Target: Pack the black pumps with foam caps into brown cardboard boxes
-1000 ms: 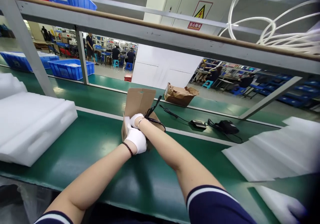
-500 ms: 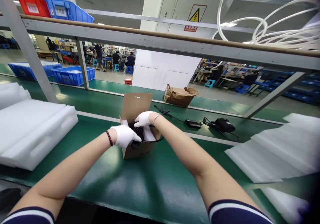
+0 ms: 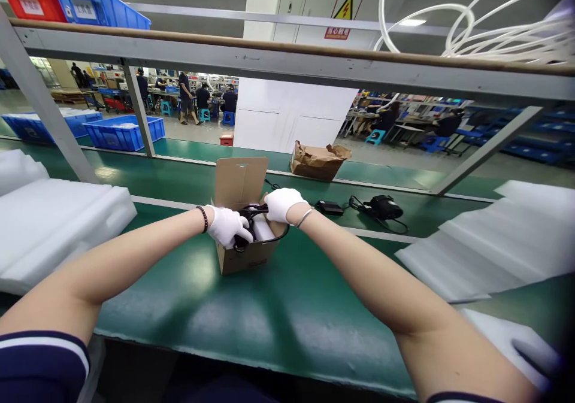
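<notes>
One open cardboard box [image 3: 245, 260] stands on the green work surface [image 3: 215, 325], its one lid flap raised at the back, with black cable [image 3: 257, 209] and a white insert [image 3: 263, 229] inside. Two white-gloved hands work at it: the right hand [image 3: 284, 205] has its fingers closed on the cable at the box's right side, while the left hand [image 3: 227, 227] dips in at the left, its grip impossible to tell. Behind and to the right lie one black power adapter [image 3: 330, 208] and one corded black bundle [image 3: 385, 207].
</notes>
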{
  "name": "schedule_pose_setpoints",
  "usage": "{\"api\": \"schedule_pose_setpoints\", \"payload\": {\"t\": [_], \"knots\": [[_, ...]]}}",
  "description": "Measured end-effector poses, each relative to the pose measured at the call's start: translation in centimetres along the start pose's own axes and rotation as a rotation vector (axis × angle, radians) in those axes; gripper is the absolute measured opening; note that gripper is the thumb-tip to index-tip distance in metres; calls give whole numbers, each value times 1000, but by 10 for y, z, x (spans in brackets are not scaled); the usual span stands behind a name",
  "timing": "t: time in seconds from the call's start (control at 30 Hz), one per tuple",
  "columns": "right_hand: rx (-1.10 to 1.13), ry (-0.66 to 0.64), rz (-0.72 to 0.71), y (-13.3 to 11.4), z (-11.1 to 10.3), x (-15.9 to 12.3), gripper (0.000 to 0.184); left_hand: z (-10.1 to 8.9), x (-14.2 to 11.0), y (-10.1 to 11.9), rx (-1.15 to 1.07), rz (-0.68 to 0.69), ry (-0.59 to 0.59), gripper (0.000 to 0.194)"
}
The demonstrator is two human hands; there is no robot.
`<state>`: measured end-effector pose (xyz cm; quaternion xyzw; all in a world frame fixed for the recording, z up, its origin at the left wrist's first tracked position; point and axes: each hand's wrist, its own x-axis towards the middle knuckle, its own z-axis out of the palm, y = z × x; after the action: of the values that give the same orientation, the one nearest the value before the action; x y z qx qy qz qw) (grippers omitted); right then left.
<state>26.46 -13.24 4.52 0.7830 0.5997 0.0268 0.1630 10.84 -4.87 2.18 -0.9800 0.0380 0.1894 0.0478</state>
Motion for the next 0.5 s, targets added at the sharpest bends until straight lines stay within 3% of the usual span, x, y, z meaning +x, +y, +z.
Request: {"api": "schedule_pose_setpoints", "payload": {"t": [0.13, 0.23, 0.33, 0.5], "knots": [[75, -21, -14, -1, -17, 10, 41, -9, 15, 6, 81, 43, -24, 41], [136, -35, -20, -1, -26, 18, 43, -18, 21, -3, -55, -16, 6, 23], [206, -19, 13, 2, -30, 25, 40, -21, 20, -19, -219, -162, 134, 35], [303, 4, 64, 2, -21, 22, 39, -7, 23, -31, -183, -366, 342, 61]]}}
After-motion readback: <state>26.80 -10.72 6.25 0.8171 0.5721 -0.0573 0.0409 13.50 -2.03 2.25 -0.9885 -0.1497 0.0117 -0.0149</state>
